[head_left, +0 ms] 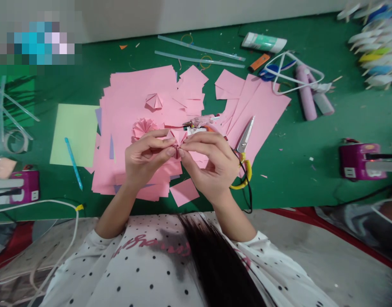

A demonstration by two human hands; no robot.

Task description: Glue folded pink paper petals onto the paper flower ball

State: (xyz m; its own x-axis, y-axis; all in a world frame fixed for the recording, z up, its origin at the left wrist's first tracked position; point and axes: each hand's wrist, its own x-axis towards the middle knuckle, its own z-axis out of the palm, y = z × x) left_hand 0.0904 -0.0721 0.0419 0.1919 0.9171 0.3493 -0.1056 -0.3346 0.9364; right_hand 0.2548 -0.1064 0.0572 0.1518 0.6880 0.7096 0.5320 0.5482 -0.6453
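Both my hands pinch a small folded pink paper piece (177,140), pleated like a fan, held above the green table (298,179). My left hand (146,155) grips its left side with thumb and fingers closed. My right hand (208,160) pinches its right side. Under them lies a spread of pink paper sheets (135,98). A pleated pink rosette (143,127) and a small folded pink cone (154,101) rest on the sheets just beyond my hands. A glue gun (202,123) lies behind my fingers.
Scissors with yellow handles (243,149) lie right of my right hand. A pale green sheet (75,134) and a blue pen (73,163) are at left. Glue sticks (199,59), a tube (263,42), pink rolls (306,96) and purple devices (357,160) lie around.
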